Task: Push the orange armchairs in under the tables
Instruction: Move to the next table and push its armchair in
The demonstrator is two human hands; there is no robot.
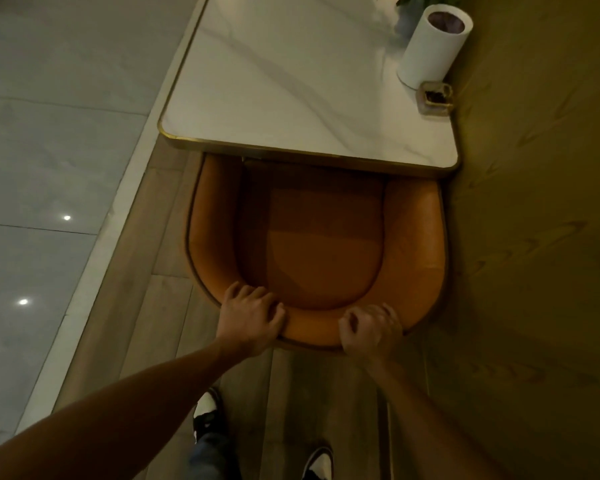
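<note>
Gripping armchair (312, 237) back, front under table (291, 81) edge.

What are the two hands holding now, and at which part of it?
Both hold the orange armchair by the top of its curved backrest: the left hand at the left of the curve, the right hand at the right.

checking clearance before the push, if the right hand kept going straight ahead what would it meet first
Likely the gold edge of the table; the right hand rests on the armchair's backrest, above the open seat. Relative heights are unclear.
</note>
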